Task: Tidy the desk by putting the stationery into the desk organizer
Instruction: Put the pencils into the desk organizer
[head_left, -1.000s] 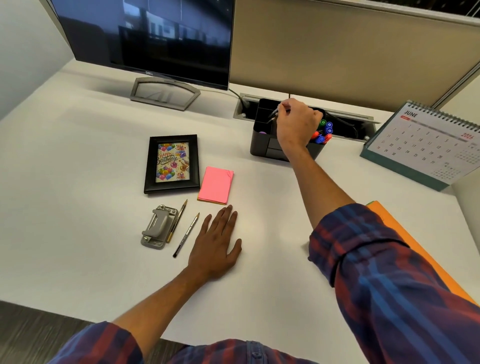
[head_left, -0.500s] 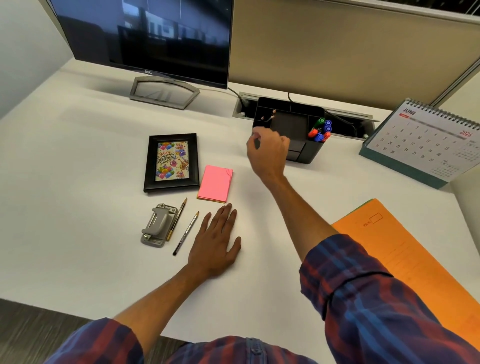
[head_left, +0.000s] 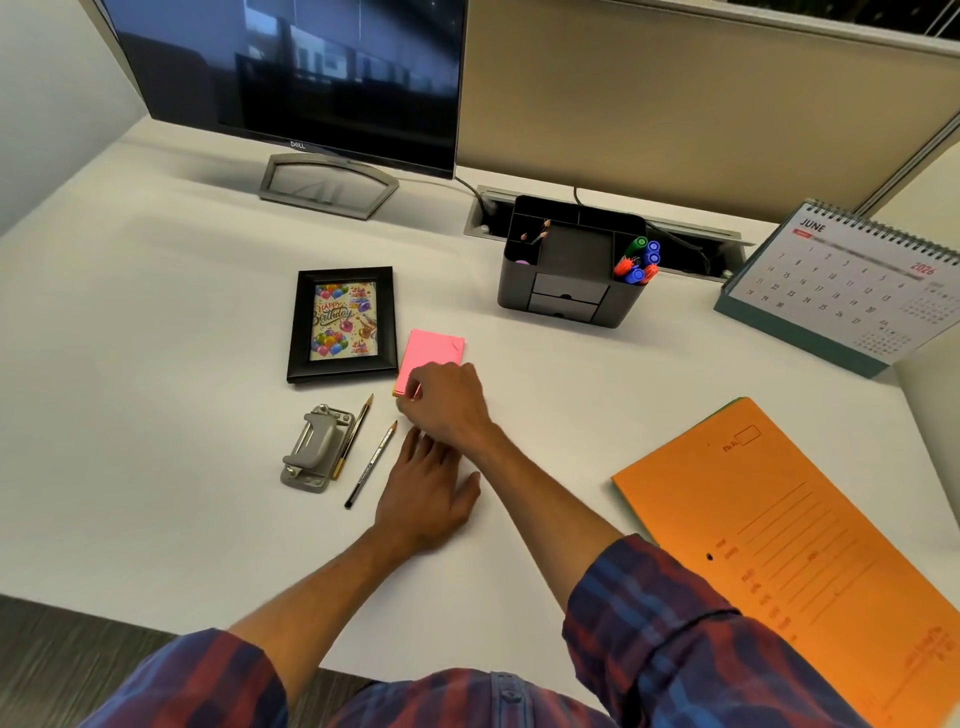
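Taking the desk organizer (head_left: 569, 270) as the landmark, the loose stationery lay well to its near-left. Furthest left sat a grey hole punch (head_left: 314, 449), with a yellow pencil (head_left: 353, 436) touching its right edge. Just right of that lay a silver pencil (head_left: 371, 464), clear of everything. The left hand (head_left: 426, 493) rested flat on the desk (head_left: 156, 338) beside that pencil, fingers straight, holding nothing. The right hand (head_left: 447, 402) crossed above it, fingers curled down near the silver pencil's tip and the near corner of the pink sticky notes (head_left: 434, 353); whether it gripped anything could not be told. A clean pick would probably mean pinching the pencil mid-shaft, lifting it away from the punch, then dropping it tip-up into the organizer's left compartment beside the pencils already there.
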